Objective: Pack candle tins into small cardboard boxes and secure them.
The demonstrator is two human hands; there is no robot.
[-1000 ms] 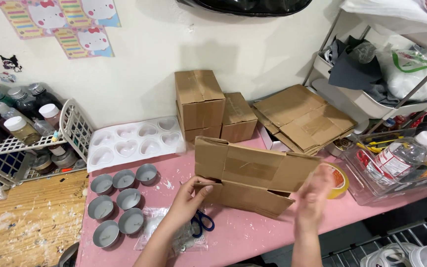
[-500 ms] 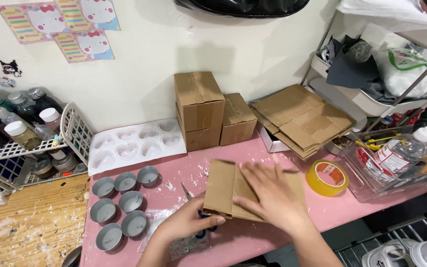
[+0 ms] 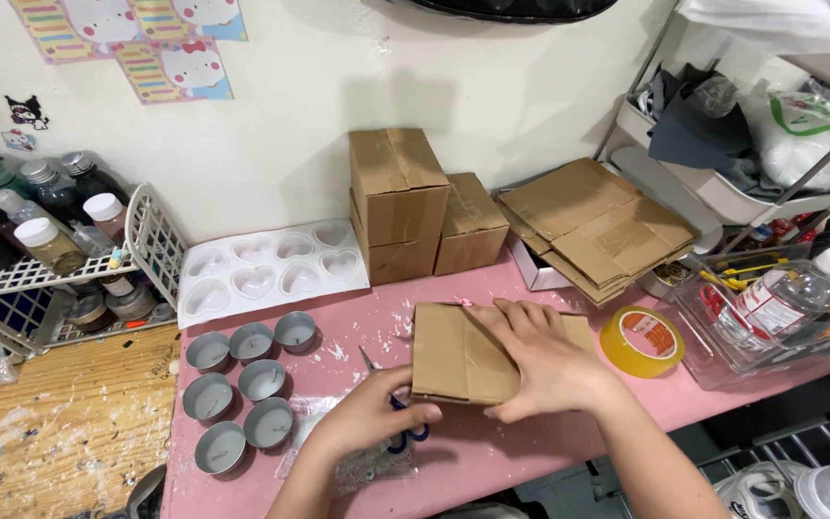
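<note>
Right hand: the right hand lies palm down, fingers spread flat, pressing on the top of the folded cardboard box; the forearm comes in from the lower right.
Left hand: the left hand reaches in from below, fingers curled, thumb at the box's lower left edge; it covers the blue-handled scissors, and I cannot tell if it grips them.
Box: flattened, brown, lying on the pink counter, near its front edge.
Beside it: a roll of yellow tape just to the right; grey round tins to the left.
Behind: a white heart-shaped mould tray and stacked cardboard boxes against the wall.
</note>
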